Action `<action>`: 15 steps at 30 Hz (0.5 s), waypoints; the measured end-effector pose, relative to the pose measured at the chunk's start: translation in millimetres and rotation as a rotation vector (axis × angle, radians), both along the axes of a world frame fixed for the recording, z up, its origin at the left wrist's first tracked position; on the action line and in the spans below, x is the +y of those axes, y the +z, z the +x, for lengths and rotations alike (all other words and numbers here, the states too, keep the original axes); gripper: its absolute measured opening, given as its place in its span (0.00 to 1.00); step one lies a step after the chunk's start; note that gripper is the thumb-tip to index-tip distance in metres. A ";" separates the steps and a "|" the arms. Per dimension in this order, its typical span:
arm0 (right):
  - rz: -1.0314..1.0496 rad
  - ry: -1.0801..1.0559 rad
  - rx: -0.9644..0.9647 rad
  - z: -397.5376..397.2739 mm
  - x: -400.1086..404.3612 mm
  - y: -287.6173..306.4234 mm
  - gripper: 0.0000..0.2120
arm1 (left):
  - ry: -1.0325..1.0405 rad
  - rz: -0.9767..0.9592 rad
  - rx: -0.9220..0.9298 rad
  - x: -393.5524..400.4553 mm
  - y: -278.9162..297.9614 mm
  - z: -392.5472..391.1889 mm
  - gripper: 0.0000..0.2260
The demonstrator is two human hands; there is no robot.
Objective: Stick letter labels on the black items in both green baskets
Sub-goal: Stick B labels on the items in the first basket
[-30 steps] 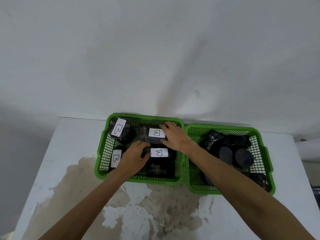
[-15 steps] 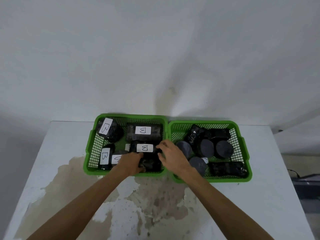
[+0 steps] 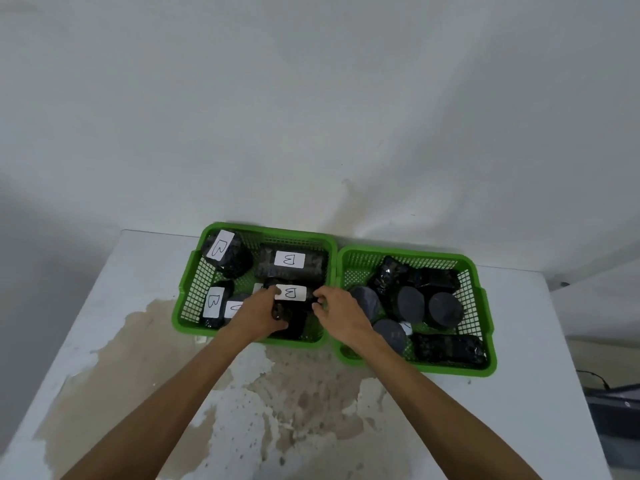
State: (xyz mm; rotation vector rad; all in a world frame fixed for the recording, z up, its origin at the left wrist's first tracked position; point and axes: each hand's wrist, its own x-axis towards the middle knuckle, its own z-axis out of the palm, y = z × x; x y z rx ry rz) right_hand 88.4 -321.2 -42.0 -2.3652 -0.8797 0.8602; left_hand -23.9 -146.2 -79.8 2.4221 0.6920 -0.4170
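Two green baskets stand side by side on the white table. The left basket [image 3: 194, 271] holds several black wrapped items, each with a white label marked B [image 3: 289, 259]. My left hand [image 3: 258, 313] grips a black wrapped item [image 3: 292, 318] near the basket's front, fingers at the left end of its B label [image 3: 291, 293]. My right hand [image 3: 341, 313] hovers at that item's right end, fingers curled, holding nothing I can see. The right basket [image 3: 483, 306] holds several black items [image 3: 445, 310] with no labels on top.
The table top [image 3: 104, 323] has a large worn, brownish patch in front of the baskets. A white wall rises right behind the baskets. A dark object [image 3: 613, 403] sits low beyond the table's right edge.
My right hand moved back from the far labelled item to the right end of the nearer one. My left hand shifted slightly toward the label's left end. The camera view also shifted.
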 end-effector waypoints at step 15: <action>0.155 -0.431 1.006 5.0 22.1 51.2 0.17 | -0.158 0.339 -0.678 -52.2 87.5 -44.0 0.22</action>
